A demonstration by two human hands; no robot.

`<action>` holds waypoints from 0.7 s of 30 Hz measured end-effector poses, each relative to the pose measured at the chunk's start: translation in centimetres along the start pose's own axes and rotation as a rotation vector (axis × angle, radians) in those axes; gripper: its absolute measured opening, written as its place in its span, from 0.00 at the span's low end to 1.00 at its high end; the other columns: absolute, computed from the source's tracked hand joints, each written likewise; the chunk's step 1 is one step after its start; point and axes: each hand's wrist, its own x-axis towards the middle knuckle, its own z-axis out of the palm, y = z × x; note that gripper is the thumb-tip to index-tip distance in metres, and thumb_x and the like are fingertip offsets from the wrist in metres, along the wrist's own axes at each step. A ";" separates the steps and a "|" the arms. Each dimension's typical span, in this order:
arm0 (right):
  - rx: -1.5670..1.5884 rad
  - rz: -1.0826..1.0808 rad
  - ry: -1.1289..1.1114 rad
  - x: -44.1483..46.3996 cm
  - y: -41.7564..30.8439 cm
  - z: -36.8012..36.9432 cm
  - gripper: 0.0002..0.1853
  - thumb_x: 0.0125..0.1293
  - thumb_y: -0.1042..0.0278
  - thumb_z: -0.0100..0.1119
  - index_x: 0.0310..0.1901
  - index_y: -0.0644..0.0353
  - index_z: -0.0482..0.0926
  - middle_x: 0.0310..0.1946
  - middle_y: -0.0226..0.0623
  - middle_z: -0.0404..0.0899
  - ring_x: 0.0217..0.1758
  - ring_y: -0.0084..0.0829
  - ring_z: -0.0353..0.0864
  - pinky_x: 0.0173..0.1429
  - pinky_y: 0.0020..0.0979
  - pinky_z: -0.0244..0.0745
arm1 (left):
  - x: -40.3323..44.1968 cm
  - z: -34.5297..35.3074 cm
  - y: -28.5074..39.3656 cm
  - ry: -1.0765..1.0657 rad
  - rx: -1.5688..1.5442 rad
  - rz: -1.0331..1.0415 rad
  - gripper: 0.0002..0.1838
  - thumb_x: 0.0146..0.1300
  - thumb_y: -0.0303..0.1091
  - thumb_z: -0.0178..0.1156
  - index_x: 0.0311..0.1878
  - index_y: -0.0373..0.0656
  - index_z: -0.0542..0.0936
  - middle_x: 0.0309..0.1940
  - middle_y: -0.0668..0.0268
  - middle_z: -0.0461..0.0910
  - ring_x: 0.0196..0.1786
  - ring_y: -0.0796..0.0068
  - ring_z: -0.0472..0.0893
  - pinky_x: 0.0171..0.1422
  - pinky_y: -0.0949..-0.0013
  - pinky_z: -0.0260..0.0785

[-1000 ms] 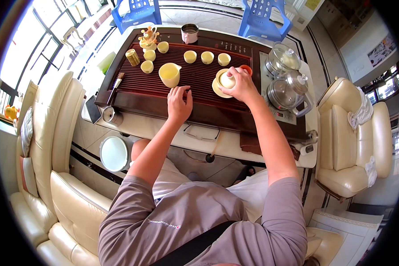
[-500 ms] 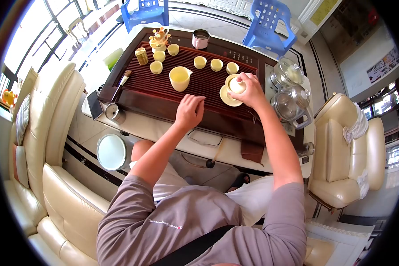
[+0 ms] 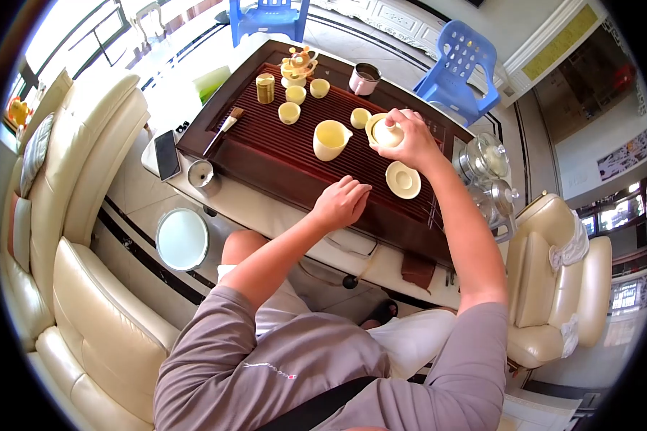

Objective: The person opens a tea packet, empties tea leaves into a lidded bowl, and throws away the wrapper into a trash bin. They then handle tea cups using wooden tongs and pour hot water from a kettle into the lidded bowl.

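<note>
Hands apart. Right hand [image 3: 415, 141] clamped on lidded bowl [image 3: 381, 132], right of pitcher [image 3: 328, 150]. Left hand [image 3: 343, 202] on near side of pitcher, loosely curled, nothing visible in it. Bowl likely light, stiff, slick, fragile; best hold rim, finger on lid [image 3: 388, 136]. Pitcher: pale yellow liquid [image 3: 331, 132]. Mug [image 3: 363, 85] beyond pitcher: contents unclear.
</note>
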 end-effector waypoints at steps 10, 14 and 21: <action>-0.103 -0.203 -0.102 3.2 -1.8 1.0 0.28 0.43 0.54 0.80 0.44 0.54 0.77 0.44 0.40 0.77 0.51 0.47 0.75 0.60 0.45 0.72 | 0.1 -0.3 0.1 0.022 -0.006 -0.018 0.11 0.58 0.22 0.65 0.44 0.38 0.81 0.30 0.61 0.78 0.34 0.60 0.78 0.37 0.62 0.74; -0.192 -0.246 -0.176 4.0 -2.0 0.7 0.29 0.42 0.53 0.80 0.45 0.53 0.78 0.44 0.40 0.76 0.52 0.46 0.75 0.61 0.44 0.71 | 0.1 -0.3 0.0 0.037 -0.011 -0.020 0.11 0.58 0.21 0.65 0.45 0.38 0.81 0.30 0.62 0.78 0.34 0.60 0.78 0.37 0.62 0.74; -0.297 -0.273 -0.293 5.1 -2.5 0.3 0.29 0.44 0.50 0.77 0.47 0.50 0.77 0.44 0.42 0.77 0.54 0.47 0.75 0.61 0.47 0.71 | 0.1 -0.1 -0.1 0.041 -0.015 -0.029 0.11 0.58 0.21 0.64 0.45 0.38 0.81 0.30 0.62 0.79 0.34 0.60 0.78 0.37 0.62 0.74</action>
